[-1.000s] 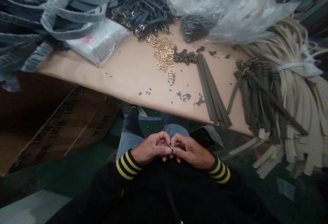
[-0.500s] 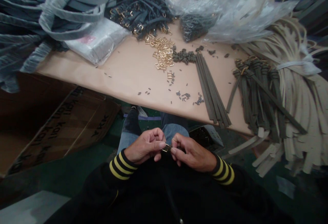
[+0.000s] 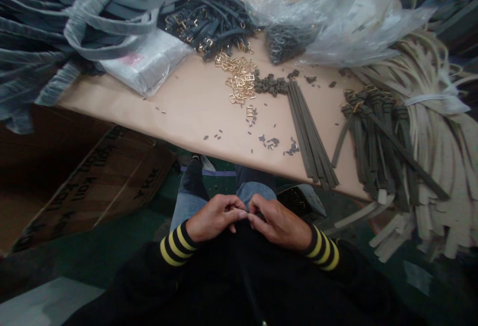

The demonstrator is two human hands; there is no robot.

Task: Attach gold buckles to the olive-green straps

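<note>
My two hands meet in front of my lap, fingertips touching. My left hand (image 3: 218, 214) is closed in a pinch, and a sliver of a small gold buckle (image 3: 233, 208) shows between its thumb and curled fingers. The rest of the buckle is hidden by those fingers. Thumb and forefinger of my right hand (image 3: 278, 220) are pressed together against the left thumb tip; whatever they grip is too small and covered to make out. On the table beyond lie a pile of gold buckles (image 3: 241, 83), small dark loops (image 3: 271, 84) and tiny dark bits (image 3: 271, 142).
Dark straps (image 3: 309, 132) lie by the table's front edge (image 3: 179, 148). Buckled straps (image 3: 381, 142) and beige strips (image 3: 440, 166) hang over the right side. Dark buckled pieces (image 3: 216, 17), a plastic-wrapped packet (image 3: 149, 62) and clear bags (image 3: 336, 22) stand behind. A cardboard box (image 3: 112, 181) is below left.
The gold buckle, visible between both hands before, has slipped mostly behind my left fingers. My hands have drawn closer until their fingertips touch. The whole view has shifted slightly.
</note>
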